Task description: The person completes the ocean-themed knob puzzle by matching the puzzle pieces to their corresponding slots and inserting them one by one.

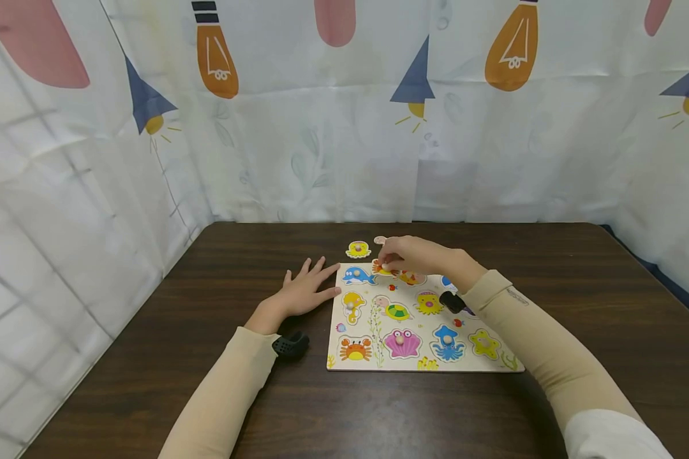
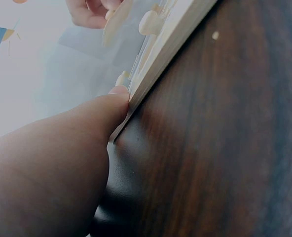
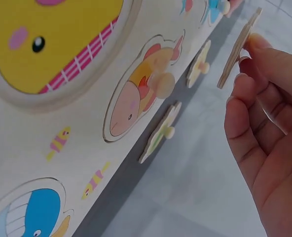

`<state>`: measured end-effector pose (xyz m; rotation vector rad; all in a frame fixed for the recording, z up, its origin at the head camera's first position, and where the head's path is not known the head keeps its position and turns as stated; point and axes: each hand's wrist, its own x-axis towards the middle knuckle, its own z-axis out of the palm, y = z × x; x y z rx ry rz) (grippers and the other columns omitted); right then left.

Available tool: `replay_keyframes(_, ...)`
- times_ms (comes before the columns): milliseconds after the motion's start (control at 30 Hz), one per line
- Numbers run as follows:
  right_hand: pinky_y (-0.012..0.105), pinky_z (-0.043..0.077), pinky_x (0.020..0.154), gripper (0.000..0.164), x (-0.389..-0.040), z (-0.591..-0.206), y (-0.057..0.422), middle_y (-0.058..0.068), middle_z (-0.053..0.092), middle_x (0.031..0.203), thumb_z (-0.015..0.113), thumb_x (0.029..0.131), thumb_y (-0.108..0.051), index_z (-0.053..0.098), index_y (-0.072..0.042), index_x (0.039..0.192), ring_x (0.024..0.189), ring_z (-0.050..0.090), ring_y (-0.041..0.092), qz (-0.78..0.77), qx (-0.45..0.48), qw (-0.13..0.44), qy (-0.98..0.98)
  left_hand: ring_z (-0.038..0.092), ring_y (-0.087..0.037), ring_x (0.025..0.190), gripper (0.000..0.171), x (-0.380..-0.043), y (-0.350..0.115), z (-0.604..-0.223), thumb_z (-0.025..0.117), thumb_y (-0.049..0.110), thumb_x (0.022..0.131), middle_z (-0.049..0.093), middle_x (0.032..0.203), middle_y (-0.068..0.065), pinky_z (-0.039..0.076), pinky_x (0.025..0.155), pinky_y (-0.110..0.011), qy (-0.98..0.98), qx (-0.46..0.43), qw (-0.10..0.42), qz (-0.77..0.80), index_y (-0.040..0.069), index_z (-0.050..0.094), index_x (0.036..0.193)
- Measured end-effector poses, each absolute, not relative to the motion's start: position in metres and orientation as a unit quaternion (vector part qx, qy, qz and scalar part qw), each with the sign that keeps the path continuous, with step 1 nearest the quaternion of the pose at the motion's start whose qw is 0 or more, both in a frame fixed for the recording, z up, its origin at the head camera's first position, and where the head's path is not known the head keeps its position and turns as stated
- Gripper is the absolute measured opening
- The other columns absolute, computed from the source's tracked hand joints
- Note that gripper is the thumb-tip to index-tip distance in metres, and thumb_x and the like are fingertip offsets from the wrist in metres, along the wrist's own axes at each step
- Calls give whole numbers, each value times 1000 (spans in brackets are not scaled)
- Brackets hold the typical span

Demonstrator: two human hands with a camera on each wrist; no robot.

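My right hand (image 1: 416, 255) pinches a small orange crab puzzle piece (image 1: 379, 268) by its knob, above the far edge of a wooden peg puzzle board (image 1: 339, 319). In the right wrist view the held piece (image 3: 238, 49) is seen edge-on. My left hand (image 1: 303, 290) lies with fingers spread at the board's left side, its thumb (image 2: 117, 98) against the board's edge. Knobbed pieces sit in the board: a whale (image 1: 357, 275), a seahorse (image 1: 353, 307), a pink shell (image 1: 402, 344), a blue squid (image 1: 447, 344) and a yellow starfish (image 1: 485, 344).
Beyond the board lie a loose yellow octopus piece (image 1: 358, 249) and a turtle piece (image 1: 380, 240), the latter partly hidden by my right hand. Crab (image 1: 355, 349), turtle (image 1: 399, 311) and octopus (image 1: 429, 303) pictures on the board show no knobs. A patterned curtain (image 1: 344, 159) hangs behind the table.
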<state>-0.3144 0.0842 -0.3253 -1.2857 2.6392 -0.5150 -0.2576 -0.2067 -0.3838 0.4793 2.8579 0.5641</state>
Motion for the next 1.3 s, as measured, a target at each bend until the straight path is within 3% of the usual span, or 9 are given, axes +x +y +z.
replay_keyframes(333, 25, 55, 72, 15, -299, -327, 87, -3, 63, 96, 69, 100, -12, 74, -10, 114, 82, 58, 13, -191, -429, 105, 877, -2, -42, 155, 73, -258, -207, -385, 49, 56, 104, 9, 171, -14, -3, 114, -74, 964, 163, 94, 191, 25, 26, 165)
replay_keyframes(633, 25, 52, 70, 12, -281, -331, 90, -7, 60, 93, 71, 98, -12, 75, -12, 109, 73, 55, 7, -188, -460, 81, 864, -2, -42, 155, 73, -260, -206, -386, 49, 57, 104, 9, 171, -14, -3, 114, -74, 964, 164, 94, 185, 25, 25, 165)
replay_keyframes(1300, 20, 52, 69, 13, -234, -330, 74, -11, 62, 95, 75, 96, -17, 76, -15, 108, 76, 55, 2, -184, -507, 87, 838, -1, -44, 155, 72, -259, -207, -386, 50, 56, 104, 9, 171, -14, -2, 114, -74, 966, 159, 95, 181, 25, 26, 165)
